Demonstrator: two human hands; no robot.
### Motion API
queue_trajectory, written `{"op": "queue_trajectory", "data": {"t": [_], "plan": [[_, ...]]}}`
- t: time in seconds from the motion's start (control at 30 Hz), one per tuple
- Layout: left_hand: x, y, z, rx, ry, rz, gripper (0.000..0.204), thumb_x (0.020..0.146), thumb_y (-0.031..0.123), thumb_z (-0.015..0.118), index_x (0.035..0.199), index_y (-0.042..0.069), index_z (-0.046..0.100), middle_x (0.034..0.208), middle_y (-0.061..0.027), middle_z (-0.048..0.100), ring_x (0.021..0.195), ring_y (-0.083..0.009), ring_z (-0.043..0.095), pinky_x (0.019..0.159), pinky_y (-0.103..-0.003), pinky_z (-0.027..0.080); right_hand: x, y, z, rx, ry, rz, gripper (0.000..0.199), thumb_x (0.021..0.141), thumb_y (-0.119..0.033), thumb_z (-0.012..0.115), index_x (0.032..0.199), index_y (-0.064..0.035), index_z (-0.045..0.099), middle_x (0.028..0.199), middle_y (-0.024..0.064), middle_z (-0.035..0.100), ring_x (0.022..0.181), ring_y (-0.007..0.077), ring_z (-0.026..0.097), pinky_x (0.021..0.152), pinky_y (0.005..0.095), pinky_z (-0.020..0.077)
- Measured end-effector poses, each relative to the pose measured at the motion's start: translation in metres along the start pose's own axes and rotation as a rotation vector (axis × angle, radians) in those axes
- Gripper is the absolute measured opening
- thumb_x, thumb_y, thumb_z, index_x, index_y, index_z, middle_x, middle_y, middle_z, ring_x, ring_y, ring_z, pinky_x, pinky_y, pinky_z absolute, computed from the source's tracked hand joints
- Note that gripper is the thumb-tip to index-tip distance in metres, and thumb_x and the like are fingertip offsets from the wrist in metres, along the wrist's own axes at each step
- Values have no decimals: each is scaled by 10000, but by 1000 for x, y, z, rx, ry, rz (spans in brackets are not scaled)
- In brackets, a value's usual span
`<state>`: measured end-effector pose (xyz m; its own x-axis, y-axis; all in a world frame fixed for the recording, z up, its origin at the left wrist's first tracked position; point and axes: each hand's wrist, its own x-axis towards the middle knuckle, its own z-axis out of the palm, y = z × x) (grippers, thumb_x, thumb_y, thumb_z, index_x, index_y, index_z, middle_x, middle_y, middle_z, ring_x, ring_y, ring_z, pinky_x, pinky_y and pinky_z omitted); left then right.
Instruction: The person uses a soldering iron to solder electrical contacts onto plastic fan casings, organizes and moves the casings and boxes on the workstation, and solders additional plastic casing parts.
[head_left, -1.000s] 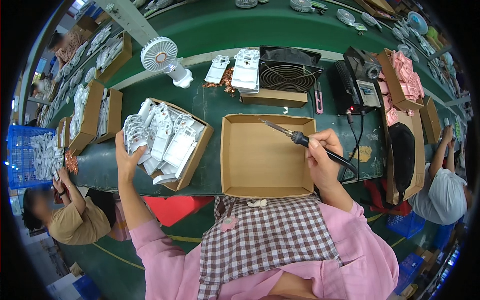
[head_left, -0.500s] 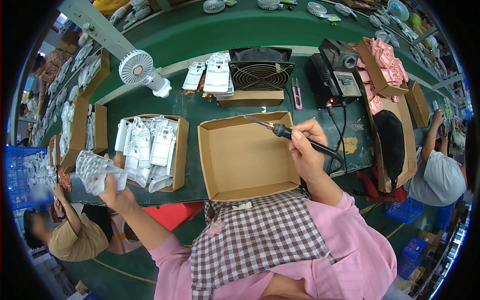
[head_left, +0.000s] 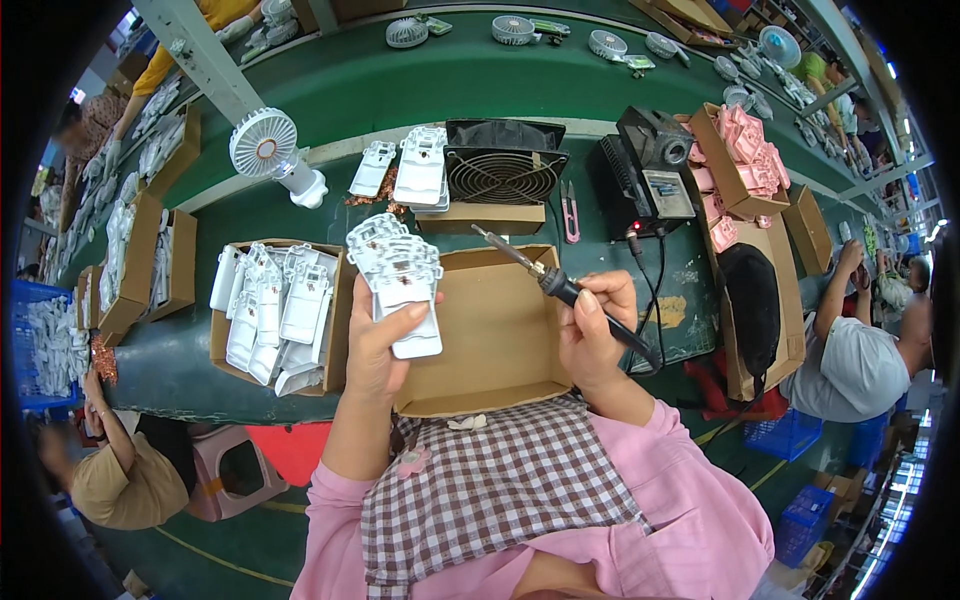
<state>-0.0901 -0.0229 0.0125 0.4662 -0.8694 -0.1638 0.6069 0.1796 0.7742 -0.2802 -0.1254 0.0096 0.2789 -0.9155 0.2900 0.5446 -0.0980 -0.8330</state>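
My left hand (head_left: 378, 350) grips a fanned stack of white plastic housings (head_left: 395, 265), held up over the left side of an open cardboard box (head_left: 490, 385). Small copper-coloured bits show on the housings. In my right hand (head_left: 600, 330) is a soldering iron (head_left: 562, 287) with a black handle, its metal tip pointing up and left toward the stack but apart from it. The fingers are closed around the handle. Left of the cardboard box stands another carton (head_left: 340, 325), filled with more white housings (head_left: 265, 310).
Behind the box stand a black fan (head_left: 505, 170) and a few white housings (head_left: 420, 165). A soldering station (head_left: 645, 170) and pink-handled tweezers (head_left: 570, 212) are to the right, near a box of pink parts (head_left: 745, 150). A white handheld fan (head_left: 268, 145) stands at left. Co-workers sit on both sides.
My left hand has brought the stack of housings from the far left over to the cardboard box, turning it. My right hand still holds the soldering iron. The whole view has shifted slightly.
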Motion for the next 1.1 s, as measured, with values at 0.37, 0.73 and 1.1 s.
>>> {"op": "queue_trajectory", "data": {"t": [0.37,0.73,1.1], "plan": [[16,-23,2,396,115,130,735,715,11,720,1295,-8,269,1169,-128,502,1037,-174,540,880,-307,459,-15,3,-10,-80,-141,56,138,867,-22,589,948,-31,477,794,48,547,621,44,465,557,189,392],[16,-24,2,390,138,118,712,714,-43,702,1300,13,300,1167,-122,525,1044,-192,552,886,-328,475,-12,1,-4,-397,-175,95,143,876,-23,576,799,-43,457,678,0,513,578,23,421,530,180,349],[13,-21,7,390,146,89,730,715,-33,705,1311,15,287,1169,-120,518,1045,-186,547,878,-321,479,-9,2,1,-376,-121,123,141,864,-46,607,788,-29,489,678,-6,548,578,11,450,513,174,364]]}}
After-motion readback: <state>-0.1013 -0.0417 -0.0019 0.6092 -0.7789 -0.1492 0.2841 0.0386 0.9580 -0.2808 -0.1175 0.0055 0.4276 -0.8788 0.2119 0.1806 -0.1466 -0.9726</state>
